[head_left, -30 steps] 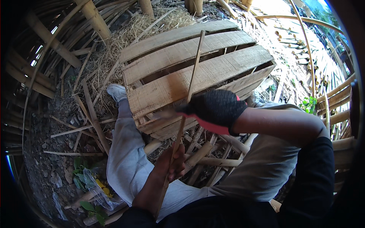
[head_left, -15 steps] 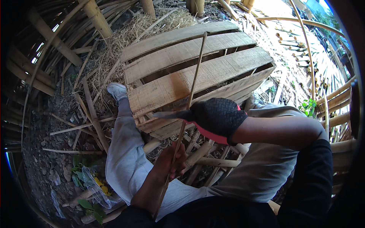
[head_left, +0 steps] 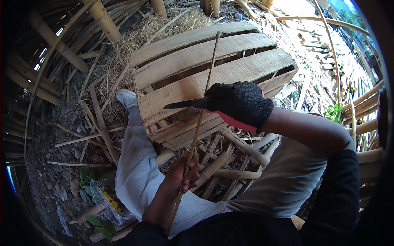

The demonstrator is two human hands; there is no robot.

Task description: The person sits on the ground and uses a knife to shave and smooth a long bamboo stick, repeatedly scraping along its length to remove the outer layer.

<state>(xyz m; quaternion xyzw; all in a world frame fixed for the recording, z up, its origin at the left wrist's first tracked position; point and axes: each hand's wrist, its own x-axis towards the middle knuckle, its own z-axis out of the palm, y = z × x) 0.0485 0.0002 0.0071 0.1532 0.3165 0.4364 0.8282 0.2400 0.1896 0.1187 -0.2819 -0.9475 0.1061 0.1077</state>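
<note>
A long, thin bamboo strip [head_left: 210, 74] runs from my lap up over the slatted wooden crate [head_left: 172, 96]. Bare, my left hand [head_left: 183, 172] is closed round the lower part of this strip. My right hand [head_left: 242, 104], in a black and red glove, grips a knife whose dark blade [head_left: 180, 104] points left. The knife lies across the strip near the crate's front edge, and the gloved fingers are against the strip there. The knife's handle is hidden inside the glove. The strip's far end rests over or hovers above the crate's slats; I cannot tell which.
Bamboo pieces [head_left: 236, 174] lie criss-crossed between my legs. Straw [head_left: 117, 67] is heaped behind and left of the crate. A clear plastic bag [head_left: 107, 203] with yellow bits and leaves lies at lower left. Bamboo posts [head_left: 102, 20] stand at the back.
My right hand with the knife has moved up along the strip, away from my left hand. The strip's far end has shifted slightly left and up. My left hand stays in nearly the same place.
</note>
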